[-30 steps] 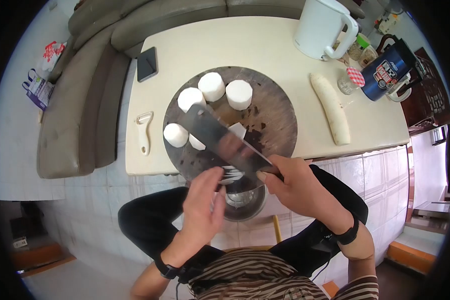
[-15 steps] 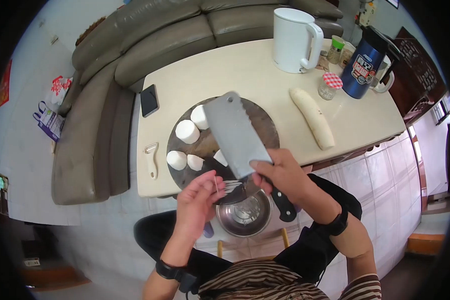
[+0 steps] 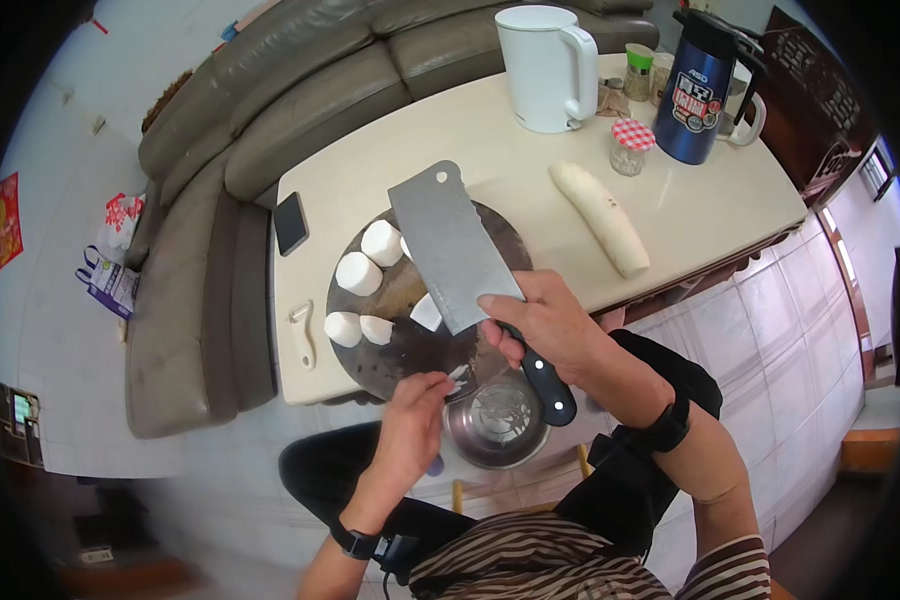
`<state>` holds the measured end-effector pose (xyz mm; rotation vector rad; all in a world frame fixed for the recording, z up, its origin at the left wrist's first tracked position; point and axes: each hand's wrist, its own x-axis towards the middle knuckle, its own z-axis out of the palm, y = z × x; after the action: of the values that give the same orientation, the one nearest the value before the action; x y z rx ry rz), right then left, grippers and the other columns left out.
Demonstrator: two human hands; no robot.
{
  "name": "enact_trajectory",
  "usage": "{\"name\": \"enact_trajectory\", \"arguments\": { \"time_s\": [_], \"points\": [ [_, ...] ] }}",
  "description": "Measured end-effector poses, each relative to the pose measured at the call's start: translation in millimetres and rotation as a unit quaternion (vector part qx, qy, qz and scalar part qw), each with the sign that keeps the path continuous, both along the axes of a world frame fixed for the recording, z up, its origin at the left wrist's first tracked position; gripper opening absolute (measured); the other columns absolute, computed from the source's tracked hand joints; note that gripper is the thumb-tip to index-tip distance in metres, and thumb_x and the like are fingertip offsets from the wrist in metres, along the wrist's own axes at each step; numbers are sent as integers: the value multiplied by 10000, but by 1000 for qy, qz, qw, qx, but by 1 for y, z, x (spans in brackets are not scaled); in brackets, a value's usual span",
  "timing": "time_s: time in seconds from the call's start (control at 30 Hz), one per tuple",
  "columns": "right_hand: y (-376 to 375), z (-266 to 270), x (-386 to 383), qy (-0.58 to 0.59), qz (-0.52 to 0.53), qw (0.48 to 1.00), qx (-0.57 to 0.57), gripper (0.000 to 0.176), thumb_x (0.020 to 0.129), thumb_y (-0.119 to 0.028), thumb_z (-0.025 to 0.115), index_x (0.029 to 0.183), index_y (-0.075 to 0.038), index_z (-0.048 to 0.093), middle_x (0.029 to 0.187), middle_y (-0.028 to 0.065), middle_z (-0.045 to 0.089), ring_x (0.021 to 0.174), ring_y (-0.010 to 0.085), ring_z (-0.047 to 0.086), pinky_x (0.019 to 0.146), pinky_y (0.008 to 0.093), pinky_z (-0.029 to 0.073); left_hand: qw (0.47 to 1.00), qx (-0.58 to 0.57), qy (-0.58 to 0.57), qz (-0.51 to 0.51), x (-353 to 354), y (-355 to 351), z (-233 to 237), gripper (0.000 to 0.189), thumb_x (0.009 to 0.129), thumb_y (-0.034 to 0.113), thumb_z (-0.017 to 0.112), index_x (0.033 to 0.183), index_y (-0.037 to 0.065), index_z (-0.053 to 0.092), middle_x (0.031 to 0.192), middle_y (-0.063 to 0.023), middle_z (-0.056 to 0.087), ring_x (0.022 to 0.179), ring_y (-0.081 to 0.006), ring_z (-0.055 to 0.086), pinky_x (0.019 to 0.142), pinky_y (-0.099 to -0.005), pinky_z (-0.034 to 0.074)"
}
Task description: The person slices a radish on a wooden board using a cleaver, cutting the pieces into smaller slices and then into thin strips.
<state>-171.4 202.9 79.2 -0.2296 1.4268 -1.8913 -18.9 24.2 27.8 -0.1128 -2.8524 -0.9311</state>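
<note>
My right hand [image 3: 545,325] grips a cleaver [image 3: 455,245] by its black handle, with the thumb on the blade. The broad blade is raised over a round dark cutting board [image 3: 380,365], hiding part of it. At the board's near edge, my left hand [image 3: 410,430] has its fingers closed at some thin white radish strips [image 3: 458,378]. Several thick white radish pieces [image 3: 358,273] lie on the board's left side. One smaller radish piece [image 3: 425,313] is partly behind the blade. Just below the board sits a metal bowl [image 3: 495,425] with white strips in it.
A whole peeled radish [image 3: 602,222] lies on the table [image 3: 310,375] at the right. Behind it stand a checkered-lid jar [image 3: 630,150], a white kettle [image 3: 540,75] and a blue thermos [image 3: 692,100]. A peeler [image 3: 302,335] and a phone [image 3: 291,224] are at the left.
My left hand has come down to the board's near edge with the white strips. The cleaver stays raised in my right hand. The whole view has shifted slightly.
</note>
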Motion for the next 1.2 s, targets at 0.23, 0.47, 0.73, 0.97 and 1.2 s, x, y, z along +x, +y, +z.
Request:
{"name": "enact_trajectory", "arguments": {
  "time_s": [0.23,0.47,0.73,0.97,1.2],
  "points": [
    [4,6,1,2,-1,1000,17,177,914,-147,587,825,6,572,669,52,576,471,101,487,433,273,402,997,65,-48,-3,21,17,10,333,805,-135,565,1105,-25,661,1151,-163,635,1030,-308,632,881,-337,506],
    [8,3,1,4,-7,1000,6,172,910,-144,590,824,3,572,661,48,578,471,99,490,428,273,401,988,132,-48,66,22,22,15,271,859,-105,560,1094,-16,662,1137,-162,664,1013,-272,663,866,-312,513],
    [19,1,-6,-22,-55,998,-16,146,916,-116,582,855,16,577,675,67,573,474,112,491,430,267,402,996,29,30,84,-39,-1,23,250,858,-9,608,1103,-40,645,1183,-235,618,1057,-412,602,908,-431,491],
    [28,1,-5,-21,-54,998,-24,140,913,-109,584,843,12,577,667,64,569,472,111,489,431,267,407,996,-84,20,26,8,8,1,457,761,90,784,1171,-39,629,1262,-211,575,1119,-404,568,952,-441,478],
    [19,4,1,5,-37,999,2,203,912,-118,587,755,7,561,622,50,559,462,103,497,433,269,411,975,-162,154,12,7,9,-24,365,677,15,804,1010,3,658,1050,-136,618,980,-344,606,827,-416,500]
  ]
}}
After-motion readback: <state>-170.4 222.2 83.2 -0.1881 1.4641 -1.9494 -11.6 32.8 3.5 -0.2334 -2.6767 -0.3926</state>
